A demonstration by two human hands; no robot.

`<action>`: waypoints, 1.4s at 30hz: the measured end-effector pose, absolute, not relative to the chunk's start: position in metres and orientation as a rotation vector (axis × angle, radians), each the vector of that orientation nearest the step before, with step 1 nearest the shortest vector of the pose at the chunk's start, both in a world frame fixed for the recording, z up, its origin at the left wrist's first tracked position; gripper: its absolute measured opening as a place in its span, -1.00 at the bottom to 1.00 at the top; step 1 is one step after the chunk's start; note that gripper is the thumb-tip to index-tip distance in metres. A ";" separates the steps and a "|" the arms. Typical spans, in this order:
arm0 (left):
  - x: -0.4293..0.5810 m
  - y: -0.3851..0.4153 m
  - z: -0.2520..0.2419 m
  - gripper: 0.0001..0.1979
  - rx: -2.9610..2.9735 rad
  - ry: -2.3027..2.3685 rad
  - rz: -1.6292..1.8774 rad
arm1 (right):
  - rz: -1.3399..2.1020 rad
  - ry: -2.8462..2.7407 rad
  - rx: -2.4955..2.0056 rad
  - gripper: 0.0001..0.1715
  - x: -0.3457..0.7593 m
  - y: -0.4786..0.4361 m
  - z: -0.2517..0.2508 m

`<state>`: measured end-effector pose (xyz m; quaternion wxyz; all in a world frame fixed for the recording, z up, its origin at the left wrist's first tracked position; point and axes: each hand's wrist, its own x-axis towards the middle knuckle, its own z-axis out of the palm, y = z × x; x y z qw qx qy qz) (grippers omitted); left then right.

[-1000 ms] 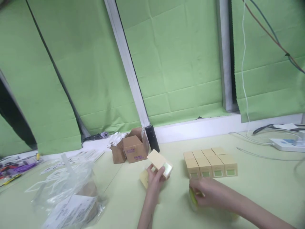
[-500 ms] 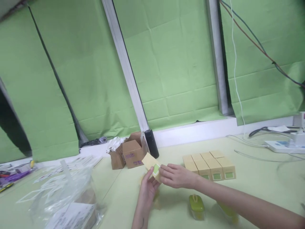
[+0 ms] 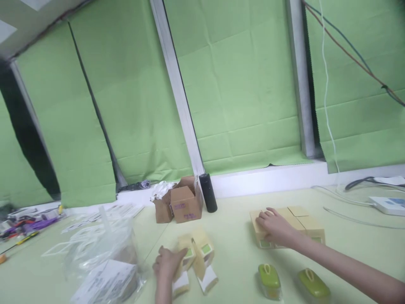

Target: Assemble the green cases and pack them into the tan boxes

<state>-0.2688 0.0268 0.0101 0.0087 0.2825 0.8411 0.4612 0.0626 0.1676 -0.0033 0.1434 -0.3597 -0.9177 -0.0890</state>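
My right hand [image 3: 275, 226] reaches over the left part of a block of small yellow boxes [image 3: 305, 221] with green label patches. Its fingers are bent over a box top there, and the hand hides part of the block. Lower and to the left, my left hand [image 3: 169, 264] is beside the left one of two yellow boxes with loose flaps [image 3: 205, 249]. Its thumb is spread toward that box, and nothing shows between the fingers. Two clear containers with green lids, a left one [image 3: 269, 278] and a right one [image 3: 314, 283], stand in front of the block.
A clear plastic bag [image 3: 101, 253] with printed papers lies at the left. Behind it are white frames [image 3: 57, 248] and tools [image 3: 27, 238]. An open brown carton [image 3: 186, 204] and a black cylinder [image 3: 208, 193] stand by the wall. A white power strip [image 3: 389, 204] with cables is at right.
My hands were together on one yellow box. Now they are apart: the right has moved right onto the boxes, the left down and left. The view has shifted slightly left.
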 end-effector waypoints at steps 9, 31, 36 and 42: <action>-0.176 0.051 0.024 -0.42 1.861 2.363 1.390 | -0.072 -2.554 -1.025 -0.54 0.064 0.159 -0.011; -0.120 0.045 -0.001 -0.38 2.397 1.842 1.002 | -0.254 -2.298 -0.542 -0.86 0.065 0.103 -0.012; -0.119 0.047 -0.008 -0.59 2.454 1.774 1.002 | 0.012 -2.406 -0.701 -0.79 0.062 0.104 0.001; -0.110 0.047 -0.011 -0.61 2.373 1.613 1.063 | 0.035 -2.344 -0.813 -0.84 0.059 0.110 0.003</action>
